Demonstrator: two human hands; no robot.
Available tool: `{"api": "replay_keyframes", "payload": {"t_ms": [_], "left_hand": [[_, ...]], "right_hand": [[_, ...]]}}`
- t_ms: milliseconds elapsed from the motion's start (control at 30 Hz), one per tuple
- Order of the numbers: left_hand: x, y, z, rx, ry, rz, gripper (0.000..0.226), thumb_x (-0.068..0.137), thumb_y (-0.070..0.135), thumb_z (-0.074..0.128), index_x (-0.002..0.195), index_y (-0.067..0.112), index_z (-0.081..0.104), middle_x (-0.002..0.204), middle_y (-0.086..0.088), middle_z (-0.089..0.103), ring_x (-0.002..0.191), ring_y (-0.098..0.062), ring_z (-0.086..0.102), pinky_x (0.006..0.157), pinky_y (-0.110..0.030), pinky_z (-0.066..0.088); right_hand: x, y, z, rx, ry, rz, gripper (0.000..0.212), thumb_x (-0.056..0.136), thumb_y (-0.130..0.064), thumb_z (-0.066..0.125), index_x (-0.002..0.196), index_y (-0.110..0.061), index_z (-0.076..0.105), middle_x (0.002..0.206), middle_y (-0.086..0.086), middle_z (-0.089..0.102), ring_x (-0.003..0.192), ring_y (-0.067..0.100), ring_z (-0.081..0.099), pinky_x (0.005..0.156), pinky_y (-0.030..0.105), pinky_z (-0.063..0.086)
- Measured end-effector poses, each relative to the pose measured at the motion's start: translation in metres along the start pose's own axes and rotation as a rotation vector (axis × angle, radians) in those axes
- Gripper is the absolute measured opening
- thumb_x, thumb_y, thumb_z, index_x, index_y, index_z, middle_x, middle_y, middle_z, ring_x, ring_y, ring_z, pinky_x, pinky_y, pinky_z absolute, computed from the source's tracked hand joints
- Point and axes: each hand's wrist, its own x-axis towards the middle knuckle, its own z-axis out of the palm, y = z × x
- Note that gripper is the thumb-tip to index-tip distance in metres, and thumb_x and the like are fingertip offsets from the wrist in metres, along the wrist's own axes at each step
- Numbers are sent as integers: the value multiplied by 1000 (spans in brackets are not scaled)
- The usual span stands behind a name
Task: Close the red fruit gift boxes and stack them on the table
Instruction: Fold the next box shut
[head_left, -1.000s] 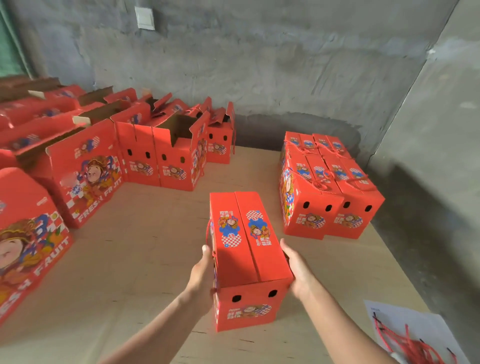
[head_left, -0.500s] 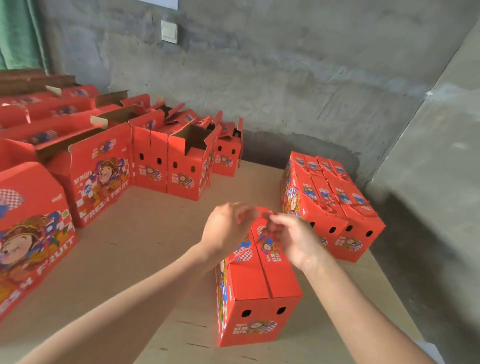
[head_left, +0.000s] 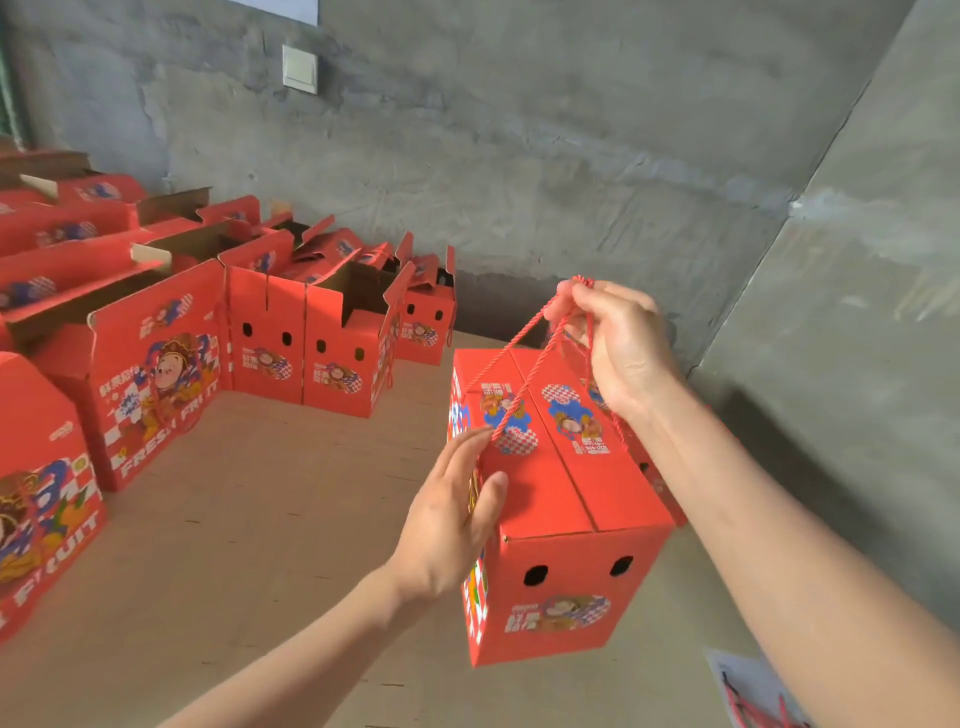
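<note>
Since half a second ago, when both hands met over the lid, the right hand (head_left: 613, 343) has risen and the left hand (head_left: 452, 514) has dropped to the box's side. I see the closed red fruit gift box (head_left: 561, 499) at centre, both top flaps down. Its red rope handles (head_left: 524, 384) are drawn taut and pinched in the right hand's curled fingers above it. The left hand lies nearly flat, fingers straight against the box's left face and thumb on the lid, gripping nothing.

I cannot tell whether the box hangs clear of the plywood table (head_left: 260, 519) or rests on it. I judge closing is done and carrying has begun. The finished boxes (head_left: 652, 467) peek out just behind it, mostly hidden by the forearm. The next move calls for swinging it across level and squaring it on top of them. Open boxes (head_left: 343, 358) wait at back left.
</note>
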Motion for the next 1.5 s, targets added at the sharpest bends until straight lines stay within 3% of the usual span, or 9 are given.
{"api": "replay_keyframes", "payload": {"t_ms": [233, 433, 633, 700, 767, 900, 1200, 1367, 1500], "left_hand": [[30, -28, 4, 217, -14, -31, 34, 94, 14, 51, 128, 19, 51, 127, -2, 39, 111, -23, 51, 90, -35, 47], [6, -78, 19, 282, -315, -134, 41, 90, 36, 58, 127, 18, 58, 123, 4, 39, 108, -13, 54, 94, -19, 41], [-1, -105, 13, 318, -405, -80, 42, 93, 24, 57, 135, 21, 53, 141, 0, 40, 126, -13, 46, 104, -21, 35], [1, -106, 14, 305, -374, -43, 38, 91, 24, 61, 128, 16, 60, 139, -1, 44, 125, -15, 46, 104, -25, 37], [3, -106, 16, 316, -371, 55, 32, 85, 20, 69, 116, 11, 68, 130, -4, 55, 116, -20, 55, 97, -30, 45], [14, -107, 18, 375, -352, 302, 28, 56, 11, 90, 80, 8, 76, 90, -6, 72, 75, -21, 70, 65, -30, 58], [74, -134, 44, 683, -360, 311, 34, 42, 30, 95, 64, 24, 71, 79, 8, 70, 69, -14, 67, 71, -22, 43], [159, -164, 75, 933, -561, 44, 64, 79, 26, 63, 137, 24, 37, 141, 4, 34, 132, -20, 30, 112, -34, 16], [216, -201, 68, 1081, -522, -46, 61, 98, 27, 36, 151, 21, 6, 158, 0, 2, 146, -20, -6, 116, -45, -8]], "right_hand": [[10, 35, -8, -204, 182, 47, 30, 87, -3, 56, 58, -11, 58, 59, 2, 60, 72, 15, 58, 75, 27, 39], [15, 103, -17, -367, 237, 180, 34, 87, -8, 59, 54, -13, 53, 59, 0, 58, 69, 16, 50, 68, 27, 38], [-18, 132, -38, -957, -48, 150, 31, 91, -16, 57, 61, -11, 56, 60, 3, 55, 62, 22, 51, 64, 34, 39], [-47, 147, -44, -1168, -131, 129, 26, 95, -28, 52, 106, -8, 64, 104, 7, 65, 100, 24, 58, 90, 34, 43], [-83, 172, -51, -1282, -278, 149, 61, 98, -40, 43, 149, -13, 24, 153, 8, 28, 142, 21, 23, 116, 30, 13], [-123, 207, -57, -1388, -451, -51, 55, 100, -33, 37, 150, -32, 15, 157, 3, -8, 146, 26, -11, 111, 31, -20], [-50, 246, -57, -1389, -363, -58, 49, 92, -20, 51, 140, -23, 44, 149, 14, 35, 138, 38, 31, 109, 52, 10], [52, 278, -58, -1530, -267, 106, 69, 95, -22, 42, 150, -35, 3, 157, 5, -19, 143, 35, -20, 113, 51, -12], [89, 304, -37, -1553, -227, 92, 93, 61, -25, 82, 144, -29, 39, 143, 35, 33, 128, 58, 32, 87, 55, 51]]}}
